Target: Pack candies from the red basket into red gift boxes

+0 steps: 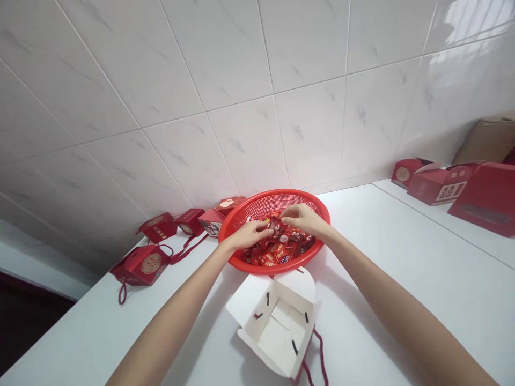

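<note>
A red plastic basket (322,206) with a perforated wall holds several red-wrapped candy packets (277,252). My left hand (250,235) reaches into it from the left, its thumb and fingers closed at the edge of a dark red candy packet (276,228). From the right, my right hand (304,219) pinches near the same packet's other side; the fingertips are partly hidden. In front of the basket stands an open box (277,338), white inside, with its flaps folded out and a dark red cord at its right side. No candy shows inside the box.
Red gift boxes (148,264) with cords stand at the left along the tiled wall (241,128). More red boxes (438,182) and a brown cardboard box (486,138) are at the right. The white table (362,241) has a seam on the right and an edge at left.
</note>
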`<act>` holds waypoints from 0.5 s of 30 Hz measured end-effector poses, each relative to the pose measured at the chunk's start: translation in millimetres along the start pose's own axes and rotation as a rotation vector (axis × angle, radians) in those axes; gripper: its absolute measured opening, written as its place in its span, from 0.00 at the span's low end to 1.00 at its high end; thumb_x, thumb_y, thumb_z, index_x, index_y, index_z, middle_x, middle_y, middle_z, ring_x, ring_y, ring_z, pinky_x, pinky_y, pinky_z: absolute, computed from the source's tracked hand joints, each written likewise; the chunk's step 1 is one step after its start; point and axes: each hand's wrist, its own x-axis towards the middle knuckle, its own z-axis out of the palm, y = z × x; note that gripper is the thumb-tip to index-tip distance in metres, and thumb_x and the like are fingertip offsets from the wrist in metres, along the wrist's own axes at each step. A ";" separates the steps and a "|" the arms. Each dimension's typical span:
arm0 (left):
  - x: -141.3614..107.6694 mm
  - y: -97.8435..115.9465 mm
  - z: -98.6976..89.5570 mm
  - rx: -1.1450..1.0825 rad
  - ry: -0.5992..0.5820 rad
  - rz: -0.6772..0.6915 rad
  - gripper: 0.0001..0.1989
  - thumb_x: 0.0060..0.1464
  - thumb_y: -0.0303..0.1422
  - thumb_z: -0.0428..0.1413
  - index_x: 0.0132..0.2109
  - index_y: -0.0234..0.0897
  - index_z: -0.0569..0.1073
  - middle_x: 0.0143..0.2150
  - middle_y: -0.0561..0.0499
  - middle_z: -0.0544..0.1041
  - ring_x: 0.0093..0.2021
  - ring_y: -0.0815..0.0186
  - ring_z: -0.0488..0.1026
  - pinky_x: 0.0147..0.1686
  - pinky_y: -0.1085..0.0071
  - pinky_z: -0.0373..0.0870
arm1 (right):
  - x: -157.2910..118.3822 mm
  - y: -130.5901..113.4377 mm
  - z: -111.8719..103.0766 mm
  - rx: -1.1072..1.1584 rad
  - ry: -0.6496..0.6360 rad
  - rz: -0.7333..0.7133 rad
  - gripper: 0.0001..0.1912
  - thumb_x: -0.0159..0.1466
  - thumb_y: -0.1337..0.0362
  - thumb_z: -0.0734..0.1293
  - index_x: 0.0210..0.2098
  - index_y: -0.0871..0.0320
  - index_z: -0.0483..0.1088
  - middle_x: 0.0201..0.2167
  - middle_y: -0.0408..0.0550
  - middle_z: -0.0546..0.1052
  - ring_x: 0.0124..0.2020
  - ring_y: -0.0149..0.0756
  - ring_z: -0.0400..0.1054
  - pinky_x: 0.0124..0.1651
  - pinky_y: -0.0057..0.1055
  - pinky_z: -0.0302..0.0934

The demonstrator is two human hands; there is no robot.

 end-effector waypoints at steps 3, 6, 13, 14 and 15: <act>0.8 -0.5 1.3 -0.287 0.086 0.042 0.22 0.59 0.49 0.52 0.38 0.33 0.75 0.34 0.50 0.75 0.34 0.63 0.69 0.35 0.69 0.64 | 0.7 2.2 0.9 -0.009 -0.001 0.053 0.06 0.62 0.69 0.68 0.39 0.61 0.75 0.35 0.50 0.79 0.35 0.37 0.73 0.37 0.30 0.64; 2.2 -0.9 1.8 -0.391 0.134 0.058 0.24 0.56 0.52 0.56 0.36 0.32 0.76 0.31 0.51 0.74 0.32 0.65 0.68 0.34 0.70 0.63 | 0.6 2.7 1.8 0.014 -0.002 0.113 0.14 0.62 0.66 0.70 0.48 0.61 0.71 0.32 0.48 0.78 0.31 0.36 0.73 0.32 0.29 0.64; 2.4 4.0 3.3 -0.508 0.155 0.058 0.26 0.51 0.56 0.58 0.32 0.33 0.76 0.27 0.55 0.70 0.29 0.67 0.64 0.32 0.70 0.60 | -3.6 -6.2 1.4 0.145 -0.059 0.126 0.06 0.62 0.69 0.69 0.30 0.59 0.68 0.25 0.43 0.75 0.24 0.32 0.73 0.26 0.25 0.62; 2.5 4.2 3.7 -0.523 0.157 0.037 0.26 0.50 0.56 0.59 0.30 0.33 0.75 0.25 0.55 0.69 0.28 0.68 0.63 0.31 0.70 0.59 | -4.3 -6.9 1.2 0.163 -0.052 0.123 0.07 0.62 0.69 0.69 0.28 0.58 0.66 0.24 0.42 0.75 0.24 0.32 0.72 0.26 0.25 0.62; 2.8 4.1 4.1 -0.540 0.164 0.015 0.26 0.49 0.56 0.60 0.29 0.33 0.75 0.24 0.56 0.68 0.28 0.68 0.63 0.31 0.70 0.59 | -4.9 -7.2 0.9 0.180 -0.041 0.120 0.08 0.61 0.68 0.69 0.27 0.58 0.65 0.23 0.42 0.75 0.24 0.32 0.72 0.26 0.25 0.62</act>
